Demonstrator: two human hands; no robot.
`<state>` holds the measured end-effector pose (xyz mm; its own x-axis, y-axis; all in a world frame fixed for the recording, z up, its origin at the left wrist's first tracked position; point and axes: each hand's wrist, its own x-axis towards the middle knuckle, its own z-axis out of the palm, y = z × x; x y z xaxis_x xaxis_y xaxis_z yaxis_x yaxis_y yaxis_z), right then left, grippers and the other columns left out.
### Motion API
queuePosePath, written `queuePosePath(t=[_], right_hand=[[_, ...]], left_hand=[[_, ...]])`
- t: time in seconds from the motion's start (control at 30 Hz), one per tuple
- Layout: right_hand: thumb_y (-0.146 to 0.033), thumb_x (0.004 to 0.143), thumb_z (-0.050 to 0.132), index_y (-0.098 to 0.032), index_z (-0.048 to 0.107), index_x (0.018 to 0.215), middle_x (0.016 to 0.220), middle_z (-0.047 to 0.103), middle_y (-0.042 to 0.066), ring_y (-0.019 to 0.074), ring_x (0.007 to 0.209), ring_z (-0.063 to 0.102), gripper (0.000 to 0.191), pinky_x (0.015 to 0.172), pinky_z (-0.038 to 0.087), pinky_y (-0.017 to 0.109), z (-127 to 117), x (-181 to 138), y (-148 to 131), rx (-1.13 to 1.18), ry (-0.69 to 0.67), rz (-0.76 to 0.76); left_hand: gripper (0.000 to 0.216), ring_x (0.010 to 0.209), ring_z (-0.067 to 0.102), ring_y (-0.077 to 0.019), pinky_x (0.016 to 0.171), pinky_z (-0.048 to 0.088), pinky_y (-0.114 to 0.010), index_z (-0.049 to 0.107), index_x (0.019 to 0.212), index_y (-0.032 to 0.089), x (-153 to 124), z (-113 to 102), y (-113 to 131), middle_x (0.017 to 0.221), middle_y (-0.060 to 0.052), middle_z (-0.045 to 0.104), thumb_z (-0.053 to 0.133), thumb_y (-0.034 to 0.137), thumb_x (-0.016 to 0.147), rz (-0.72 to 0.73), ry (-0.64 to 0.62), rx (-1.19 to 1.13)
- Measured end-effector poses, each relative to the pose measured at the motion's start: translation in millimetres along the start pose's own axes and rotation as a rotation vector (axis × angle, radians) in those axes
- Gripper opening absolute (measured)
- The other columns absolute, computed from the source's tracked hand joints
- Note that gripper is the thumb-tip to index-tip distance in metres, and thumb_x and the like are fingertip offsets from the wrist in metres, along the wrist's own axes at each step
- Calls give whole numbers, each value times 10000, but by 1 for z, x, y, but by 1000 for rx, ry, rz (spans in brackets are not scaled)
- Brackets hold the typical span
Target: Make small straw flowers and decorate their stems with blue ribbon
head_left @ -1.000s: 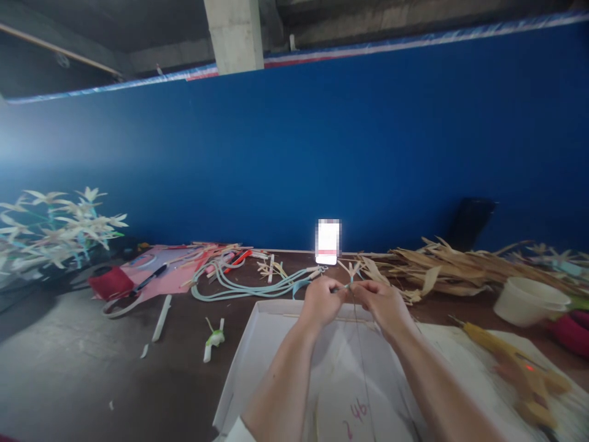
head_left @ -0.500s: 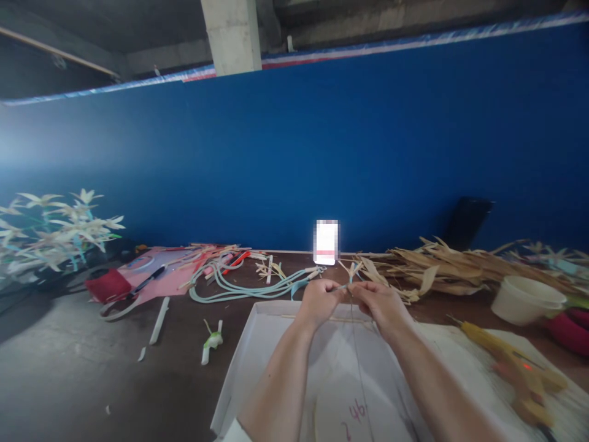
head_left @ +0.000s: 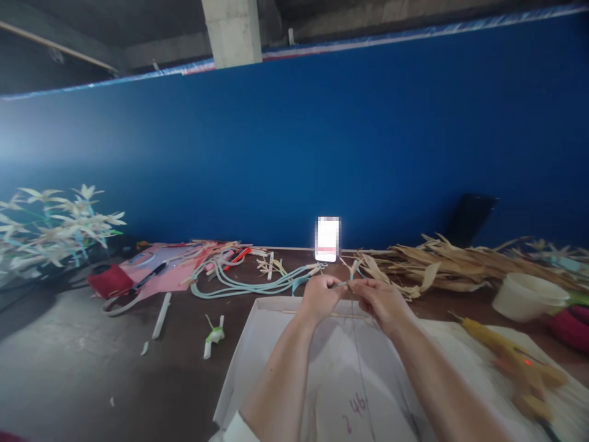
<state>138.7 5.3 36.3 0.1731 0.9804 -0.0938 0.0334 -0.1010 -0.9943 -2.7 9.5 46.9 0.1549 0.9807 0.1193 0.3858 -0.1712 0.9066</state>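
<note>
My left hand (head_left: 319, 298) and my right hand (head_left: 380, 301) are held close together above the far edge of a white cardboard tray (head_left: 257, 344). Both are closed in a pinch on a small dried-leaf flower on a thin wire stem (head_left: 352, 273). The pale leaf tips stick up between the fingertips, and the thin stem (head_left: 356, 350) hangs down over the tray. A bit of light blue tape shows at the pinch.
Light blue cords (head_left: 239, 283) and pink paper (head_left: 161, 273) lie at the back left. A pile of dried leaves (head_left: 451, 264) and a white bowl (head_left: 527, 298) sit on the right, with a yellow glue gun (head_left: 515, 365). Finished pale flowers (head_left: 55, 227) stand far left. A phone (head_left: 327, 239) leans on the blue wall.
The hands stay pinched together on the flower with only slight finger movement. The view has shifted down a little.
</note>
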Motion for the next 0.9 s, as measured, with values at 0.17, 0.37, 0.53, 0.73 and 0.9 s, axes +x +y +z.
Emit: queuePosePath(t=[0.17,0.37,0.53,0.73,0.9], right_hand=[[-307,565,687,-212,654,629,493,512,-20,98,444,389,119,436,348,244,-1,0,0,95,-23,57],[-286,544,712,-185,653,651,534,515,-21,76,463,384,159,442,344,222,-1,0,1,157,-30,94],[-295,553,697,-183,646,651,521,514,-17,79,443,371,157,429,325,232,0,1,2,129,-27,55],[-321,576,685,-191,647,657,466,452,-36,88,421,362,158,420,330,240,0,2,3,94,-42,35],[-325,563,699,-183,649,651,480,474,-30,80,417,360,175,416,332,235,-1,3,4,105,-33,43]], left_hand=[[251,541,411,-91,534,317,-207,670,705,132,0,1,-1,550,24,512,559,357,695,-3,-3,-11],[270,577,432,-100,551,327,-209,672,699,139,1,1,-3,581,18,537,558,383,689,8,-1,-12],[254,566,420,-95,537,311,-210,659,666,139,2,2,-3,555,26,504,560,372,679,2,5,-13],[242,571,428,-97,543,320,-210,658,682,145,2,2,-5,565,23,515,552,362,678,-7,0,-14],[237,568,424,-97,537,315,-208,650,663,146,1,2,-3,558,25,509,552,362,682,4,4,-6]])
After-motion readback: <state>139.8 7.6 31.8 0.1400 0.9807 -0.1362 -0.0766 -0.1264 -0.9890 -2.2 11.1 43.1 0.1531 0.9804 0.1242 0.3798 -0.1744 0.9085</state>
